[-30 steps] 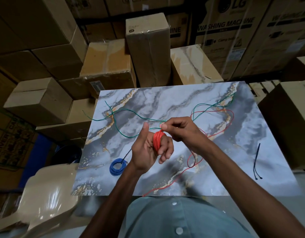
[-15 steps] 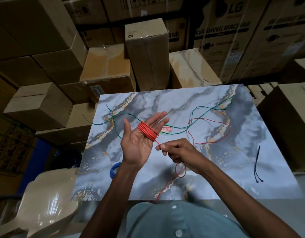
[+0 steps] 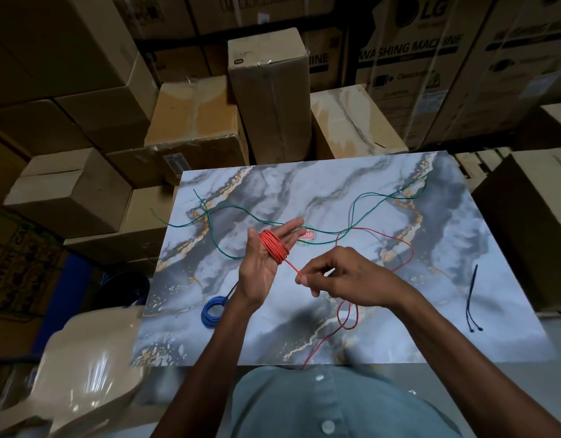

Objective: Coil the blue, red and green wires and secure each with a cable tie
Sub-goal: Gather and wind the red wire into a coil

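Note:
My left hand (image 3: 260, 267) is held palm up over the marble board (image 3: 351, 191), fingers straight, with the red wire (image 3: 274, 248) wound in several turns round them. My right hand (image 3: 345, 275) pinches the red wire's free strand just below the coil. The rest of the red wire loops across the board to the right and trails off the near edge. A loose green wire (image 3: 361, 200) snakes over the far half. A blue wire (image 3: 213, 312), coiled with a black tie round it, lies at the left near my wrist. Two black cable ties (image 3: 471, 298) lie at the right.
Cardboard boxes (image 3: 266, 96) are stacked behind and on both sides of the board. A beige plastic chair (image 3: 89, 368) stands at the lower left. A small round label (image 3: 308, 237) lies on the board under the green wire.
My left hand has gone from curled round the red coil to flat, fingers straight. My right hand dropped from above the coil to below it, still pinching the strand.

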The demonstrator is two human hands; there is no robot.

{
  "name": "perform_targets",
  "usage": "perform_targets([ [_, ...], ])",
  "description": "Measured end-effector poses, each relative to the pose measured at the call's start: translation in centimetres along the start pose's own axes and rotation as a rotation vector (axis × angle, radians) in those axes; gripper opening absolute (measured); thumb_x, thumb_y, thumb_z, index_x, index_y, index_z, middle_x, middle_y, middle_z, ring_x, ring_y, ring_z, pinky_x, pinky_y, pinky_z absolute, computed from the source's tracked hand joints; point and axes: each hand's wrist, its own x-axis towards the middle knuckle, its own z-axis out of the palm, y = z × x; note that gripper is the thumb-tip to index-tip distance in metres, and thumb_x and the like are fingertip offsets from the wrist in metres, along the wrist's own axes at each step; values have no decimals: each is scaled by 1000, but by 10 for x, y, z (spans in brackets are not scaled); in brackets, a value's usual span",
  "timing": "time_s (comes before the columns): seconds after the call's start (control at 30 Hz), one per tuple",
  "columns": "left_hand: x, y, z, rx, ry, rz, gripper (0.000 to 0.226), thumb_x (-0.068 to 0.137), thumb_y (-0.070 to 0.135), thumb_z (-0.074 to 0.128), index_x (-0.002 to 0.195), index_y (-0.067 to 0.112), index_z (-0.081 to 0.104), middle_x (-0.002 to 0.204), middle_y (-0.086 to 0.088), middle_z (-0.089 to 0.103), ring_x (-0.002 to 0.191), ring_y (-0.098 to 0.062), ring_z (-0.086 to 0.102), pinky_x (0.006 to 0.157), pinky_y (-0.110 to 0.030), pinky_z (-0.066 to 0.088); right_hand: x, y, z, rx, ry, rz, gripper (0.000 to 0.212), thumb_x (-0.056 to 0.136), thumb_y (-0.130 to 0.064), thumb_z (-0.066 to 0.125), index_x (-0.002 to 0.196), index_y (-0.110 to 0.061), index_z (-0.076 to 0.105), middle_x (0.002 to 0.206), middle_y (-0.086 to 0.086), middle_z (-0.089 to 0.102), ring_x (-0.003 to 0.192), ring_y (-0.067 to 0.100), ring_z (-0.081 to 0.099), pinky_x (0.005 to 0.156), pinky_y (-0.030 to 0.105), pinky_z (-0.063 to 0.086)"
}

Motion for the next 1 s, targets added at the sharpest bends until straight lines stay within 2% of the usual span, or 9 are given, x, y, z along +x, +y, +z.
perform_targets([
  [0.17,-8,-7,-1,283,10,-3,93,90,75,41,134,-6,53,140,-19,57,130,-35,55,116,-51,35,-6,-10,-12,-148,-58,57,28,94,-38,70,71,-24,74,68,-8,72,58,9,63,67,36,55],
  [0.27,-15,-12,2,488,-76,-5,81,93,72,37,128,3,62,127,-13,67,117,-33,65,105,-56,45,-7,-21,-21,-179,-78,67,19,89,-32,77,74,-22,78,67,-7,74,55,8,65,62,30,55],
  [0.33,-17,-14,5,605,-152,50,71,95,68,37,117,8,68,109,-10,73,103,-28,68,92,-49,50,-6,-28,-29,-191,-69,61,15,87,-28,78,74,-20,79,65,-5,74,53,7,64,59,24,53],
  [0.43,-20,-19,8,710,-206,108,59,94,64,44,97,11,70,90,-8,70,84,-31,64,75,-49,49,-2,-34,-45,-229,-66,49,13,88,-23,74,78,-19,80,69,-5,74,58,5,63,61,27,53],
  [0.6,-28,-20,13,680,-242,59,32,91,39,62,89,8,72,85,-6,72,80,-30,66,75,-53,50,10,-29,-56,-119,-70,-29,13,93,-21,72,85,-15,81,68,-6,70,60,6,53,59,22,41],
  [0.77,-30,-17,25,431,-275,-5,34,87,24,61,71,-6,67,69,-18,68,60,-35,61,58,-39,49,27,-10,-51,258,18,-13,29,95,-16,72,66,-17,72,51,-11,51,48,10,31,50,23,25],
  [0.83,-30,-17,28,333,-283,-37,33,85,20,60,68,-7,65,67,-17,66,57,-33,58,58,-33,47,33,2,-48,350,64,27,27,94,-15,72,69,-7,71,51,-8,49,48,10,27,50,24,21],
  [0.93,-27,-17,30,235,-288,-29,29,83,19,58,66,-3,65,65,-17,64,54,-31,56,55,-30,46,40,22,-35,440,67,74,25,94,-16,72,70,-12,75,56,-7,54,49,8,28,49,21,22],
  [1.0,-24,-18,30,192,-273,-28,28,83,20,57,66,-1,65,64,-16,64,53,-30,56,54,-29,46,43,32,-25,507,72,122,21,88,-22,76,79,-4,77,59,-6,56,52,9,30,50,21,21],
])
